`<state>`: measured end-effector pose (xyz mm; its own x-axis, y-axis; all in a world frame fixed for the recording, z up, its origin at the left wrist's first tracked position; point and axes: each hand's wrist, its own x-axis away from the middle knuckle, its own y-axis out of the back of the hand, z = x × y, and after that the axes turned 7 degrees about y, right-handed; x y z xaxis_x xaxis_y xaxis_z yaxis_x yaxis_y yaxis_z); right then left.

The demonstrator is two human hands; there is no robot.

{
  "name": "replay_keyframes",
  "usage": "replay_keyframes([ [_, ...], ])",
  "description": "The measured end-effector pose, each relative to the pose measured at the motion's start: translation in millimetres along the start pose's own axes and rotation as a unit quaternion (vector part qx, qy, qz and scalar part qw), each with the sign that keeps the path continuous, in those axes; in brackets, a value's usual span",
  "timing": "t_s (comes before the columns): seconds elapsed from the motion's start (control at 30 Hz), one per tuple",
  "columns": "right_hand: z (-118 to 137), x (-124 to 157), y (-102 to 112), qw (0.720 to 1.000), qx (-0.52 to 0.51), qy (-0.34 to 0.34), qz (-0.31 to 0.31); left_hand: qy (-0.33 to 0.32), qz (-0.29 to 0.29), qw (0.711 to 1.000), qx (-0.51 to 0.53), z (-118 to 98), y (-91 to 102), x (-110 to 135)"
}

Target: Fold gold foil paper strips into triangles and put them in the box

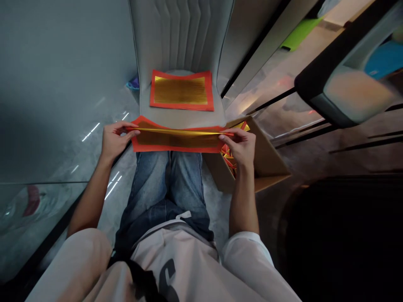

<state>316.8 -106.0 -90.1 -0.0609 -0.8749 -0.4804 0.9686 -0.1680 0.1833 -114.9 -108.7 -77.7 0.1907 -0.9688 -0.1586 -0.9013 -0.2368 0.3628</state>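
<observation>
Right above the knees, both hands have a red-bordered gold paper sheet [176,141] pulled out sideways, bent over along its length so a thin gold edge runs across the middle. Left hand [116,140] pinches one short end between thumb and fingers, and right hand [238,147] pinches the other end the same way, with the fingers pressed fairly close together, not spread. Just ahead, a 2nd sheet [181,90] of the same red and gold paper lies flat on a grey padded seat [182,119], a bit wavy along its edges. Off to the right, an open cardboard box [267,159] sits just beside the blue jeans [163,184], right under the right hand, with folded red and gold paper pieces [228,154] inside, partly hidden by that hand. Glossy grey floor [94,159] shows on the left, and a white shirt [176,260] with a black strap [141,281] fills the bottom.
</observation>
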Motion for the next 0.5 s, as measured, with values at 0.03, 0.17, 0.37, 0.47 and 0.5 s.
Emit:
replay_keyframes([
  [0.03,2,-1,2,0.999,0.031,0.035,-0.008,-0.017,-0.009,1.000,-0.019,-2,1.8,1],
  [0.17,20,-7,7,0.988,0.101,0.120,-0.013,-0.072,-0.005,0.994,-0.077,-16,13.5,7],
  [0.37,35,-15,1,0.999,0.006,-0.009,0.034,0.046,0.253,0.966,-0.033,-27,34.5,5],
  [0.47,25,-25,-10,0.993,-0.041,-0.071,0.083,0.092,0.379,0.920,-0.040,-25,29.1,-4],
  [0.5,21,-30,-14,0.989,-0.054,-0.087,0.106,0.099,0.415,0.903,-0.048,-24,25.2,-7],
])
